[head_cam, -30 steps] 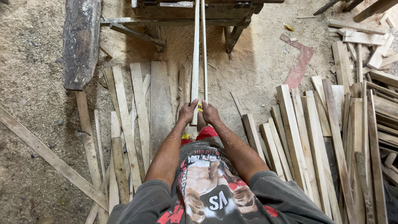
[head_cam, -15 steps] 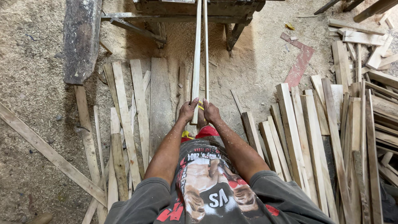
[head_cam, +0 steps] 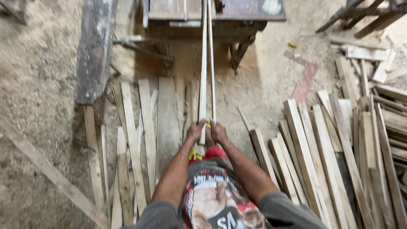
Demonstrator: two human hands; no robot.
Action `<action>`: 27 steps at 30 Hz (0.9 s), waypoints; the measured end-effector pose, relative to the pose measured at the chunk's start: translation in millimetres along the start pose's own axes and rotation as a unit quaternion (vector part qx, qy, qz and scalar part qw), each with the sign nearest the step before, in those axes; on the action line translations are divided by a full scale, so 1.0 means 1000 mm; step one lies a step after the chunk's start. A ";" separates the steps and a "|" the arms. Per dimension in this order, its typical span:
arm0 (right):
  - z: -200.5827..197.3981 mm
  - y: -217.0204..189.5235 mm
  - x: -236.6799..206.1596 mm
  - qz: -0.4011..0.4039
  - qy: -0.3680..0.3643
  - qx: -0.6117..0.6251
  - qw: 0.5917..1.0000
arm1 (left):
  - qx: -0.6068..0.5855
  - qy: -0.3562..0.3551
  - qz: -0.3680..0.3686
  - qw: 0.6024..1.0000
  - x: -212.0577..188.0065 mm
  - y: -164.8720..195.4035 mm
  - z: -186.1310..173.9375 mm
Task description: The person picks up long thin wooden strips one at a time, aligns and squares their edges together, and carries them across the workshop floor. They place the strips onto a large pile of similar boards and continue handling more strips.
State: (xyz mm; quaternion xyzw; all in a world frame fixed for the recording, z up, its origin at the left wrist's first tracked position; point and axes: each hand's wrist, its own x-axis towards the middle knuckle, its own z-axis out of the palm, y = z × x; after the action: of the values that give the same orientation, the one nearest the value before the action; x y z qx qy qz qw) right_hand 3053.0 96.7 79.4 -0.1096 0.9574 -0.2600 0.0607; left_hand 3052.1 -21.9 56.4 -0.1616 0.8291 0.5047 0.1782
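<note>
Seemingly level with each other in the head view, the left hand and right hand pinch the near ends of 2 long wood strips. Their long axis runs straight ahead from the grip, far ends resting on the saw table, beyond the sawdust floor.

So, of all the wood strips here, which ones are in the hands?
The two long pale strips running up to the table, gripped by left hand and right hand. All others lie on the floor.

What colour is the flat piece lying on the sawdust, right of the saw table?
Reddish pink flat piece, clearest in the head view.
</note>
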 end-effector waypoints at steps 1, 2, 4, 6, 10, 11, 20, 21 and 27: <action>0.001 0.002 -0.002 -0.009 0.008 -0.006 1.000 | 0.008 -0.001 0.006 1.000 0.000 0.003 -0.001; -0.001 0.005 -0.007 -0.014 0.025 -0.012 1.000 | 0.016 -0.010 0.000 1.000 -0.003 0.004 0.003; 0.005 0.010 -0.014 -0.010 0.032 -0.018 0.999 | 0.016 -0.009 -0.017 1.000 -0.012 0.000 0.006; 0.011 0.015 -0.021 -0.002 0.015 -0.026 1.000 | 0.001 0.041 0.023 0.999 -0.014 -0.009 0.010; 0.021 0.017 -0.025 0.060 -0.002 0.024 0.998 | -0.014 0.010 -0.009 1.000 -0.018 -0.016 0.010; 0.022 0.017 -0.026 0.083 -0.003 0.048 0.995 | -0.016 0.012 -0.001 1.000 -0.019 -0.016 0.010; 0.019 0.011 -0.034 0.176 -0.008 0.128 0.976 | -0.031 0.012 0.008 0.999 -0.026 -0.023 0.012; 0.020 0.010 -0.035 0.186 -0.011 0.120 0.975 | -0.030 0.014 0.015 0.999 -0.027 -0.025 0.013; 0.023 0.005 -0.041 0.190 -0.009 0.140 0.972 | -0.012 0.003 0.000 1.000 -0.027 -0.034 0.012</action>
State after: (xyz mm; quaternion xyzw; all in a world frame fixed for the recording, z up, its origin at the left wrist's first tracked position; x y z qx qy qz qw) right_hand 3095.7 100.2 59.6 0.0815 0.9144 -0.3739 0.1321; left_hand 3092.7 -23.9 36.7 -0.1655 0.8236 0.5139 0.1737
